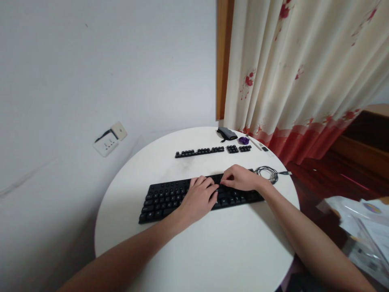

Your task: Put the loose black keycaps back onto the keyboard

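Note:
A black computer keyboard (pixel 165 199) lies slightly aslant on the white table, with part of its top rows bare of keycaps. My left hand (pixel 200 195) rests on the middle of it, fingers apart and bent over the keys. Close to those fingertips, my right hand (pixel 238 177) is closed in a pinch at the keyboard's upper right half; what the fingertips hold, if anything, is hidden. Behind the keyboard stand loose black keycaps in a long row (pixel 199 152), with two smaller groups, one in the middle (pixel 232 149) and one at the right (pixel 245 149).
A coiled black USB cable (pixel 269 174) sits by the right edge of the round table (pixel 194 251). At the back are a grey and black pouch (pixel 227 134), a purple crumpled item (pixel 243 140) and a thin white stick (pixel 254 142). A wall and curtain (pixel 273 81) stand behind.

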The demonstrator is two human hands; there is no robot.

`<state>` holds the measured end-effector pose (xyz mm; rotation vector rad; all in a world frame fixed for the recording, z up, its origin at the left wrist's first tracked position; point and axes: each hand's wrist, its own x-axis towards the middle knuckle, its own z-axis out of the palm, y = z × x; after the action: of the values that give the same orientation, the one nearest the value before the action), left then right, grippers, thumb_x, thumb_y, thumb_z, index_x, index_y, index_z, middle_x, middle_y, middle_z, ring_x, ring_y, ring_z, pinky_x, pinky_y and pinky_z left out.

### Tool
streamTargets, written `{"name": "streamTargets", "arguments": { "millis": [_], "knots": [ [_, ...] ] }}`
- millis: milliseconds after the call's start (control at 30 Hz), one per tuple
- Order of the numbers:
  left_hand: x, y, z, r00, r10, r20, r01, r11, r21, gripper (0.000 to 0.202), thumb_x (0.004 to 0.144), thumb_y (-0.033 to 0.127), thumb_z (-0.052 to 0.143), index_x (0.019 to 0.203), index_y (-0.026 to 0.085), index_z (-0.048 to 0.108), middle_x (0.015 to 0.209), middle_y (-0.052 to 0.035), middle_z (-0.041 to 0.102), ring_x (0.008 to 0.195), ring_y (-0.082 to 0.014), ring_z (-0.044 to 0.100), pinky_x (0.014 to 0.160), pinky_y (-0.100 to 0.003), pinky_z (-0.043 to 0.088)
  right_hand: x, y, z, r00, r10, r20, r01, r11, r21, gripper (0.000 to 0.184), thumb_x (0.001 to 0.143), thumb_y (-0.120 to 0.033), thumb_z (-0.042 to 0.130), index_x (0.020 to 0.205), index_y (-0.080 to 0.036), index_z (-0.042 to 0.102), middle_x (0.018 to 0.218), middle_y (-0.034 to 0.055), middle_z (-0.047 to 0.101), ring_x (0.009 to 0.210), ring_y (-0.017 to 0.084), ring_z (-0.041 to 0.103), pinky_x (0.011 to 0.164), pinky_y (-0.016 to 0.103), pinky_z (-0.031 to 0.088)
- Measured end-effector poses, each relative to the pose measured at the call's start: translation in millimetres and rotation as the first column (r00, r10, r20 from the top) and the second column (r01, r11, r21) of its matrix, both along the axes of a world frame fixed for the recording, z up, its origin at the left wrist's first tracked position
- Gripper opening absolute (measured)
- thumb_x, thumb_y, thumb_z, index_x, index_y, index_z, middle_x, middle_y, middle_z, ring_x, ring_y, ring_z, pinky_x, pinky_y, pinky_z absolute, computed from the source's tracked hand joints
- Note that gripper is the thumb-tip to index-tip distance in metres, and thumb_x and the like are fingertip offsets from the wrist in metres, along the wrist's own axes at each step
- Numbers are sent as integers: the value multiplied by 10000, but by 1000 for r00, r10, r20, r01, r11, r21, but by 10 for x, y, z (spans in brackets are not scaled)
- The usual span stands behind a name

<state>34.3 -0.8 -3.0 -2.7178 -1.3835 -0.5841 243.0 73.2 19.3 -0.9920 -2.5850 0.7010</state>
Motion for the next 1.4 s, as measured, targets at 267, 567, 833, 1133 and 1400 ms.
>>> {"name": "streamTargets", "arguments": {
  "millis": [267,567,833,1133,1400],
  "knots": [
    [-4,-11,60,999,34,41,-34,999,-1,226,947,217,474,1088,217,650,1033,-45,619,1027,-217,500,921,-407,371,2,27,-9,997,-16,-79,17,1000,20,279,876,-294,528,775,-129,728,700,18,686,622,123,530,624,232,370],
    [-23,-4,43,1000,12,25,-12,1000,-15,233,934,233,497,1129,235,625,1058,-52,591,1046,-232,491,927,-416,375,163,219,-38,895,-334,-295,381,916,120,338,904,-346,481,787,-135,717,694,30,682,642,153,555,632,250,380],
    [-58,42,52,995,72,68,-70,997,-34,257,946,238,467,1181,228,570,1111,-59,585,1055,-228,495,910,-401,399,334,423,-92,612,-580,-537,708,704,48,369,868,-323,458,1001,-104,723,820,93,723,714,199,610,702,287,452],
    [123,884,144,988,95,121,-88,994,-61,266,907,214,490,1146,182,602,987,-63,617,998,-221,543,919,-377,424,505,936,-186,642,-736,-214,766,623,157,379,838,-185,461,1121,-153,710,1041,103,712,951,221,627,870,304,440],
    [708,1777,-60,986,165,25,-163,984,-74,306,887,223,547,1178,185,633,1061,-95,611,1012,-236,543,947,-371,408,347,1073,-224,745,-659,103,628,745,224,364,890,-226,507,1216,-216,670,1166,133,656,1052,242,612,873,294,434]
  ]
}}
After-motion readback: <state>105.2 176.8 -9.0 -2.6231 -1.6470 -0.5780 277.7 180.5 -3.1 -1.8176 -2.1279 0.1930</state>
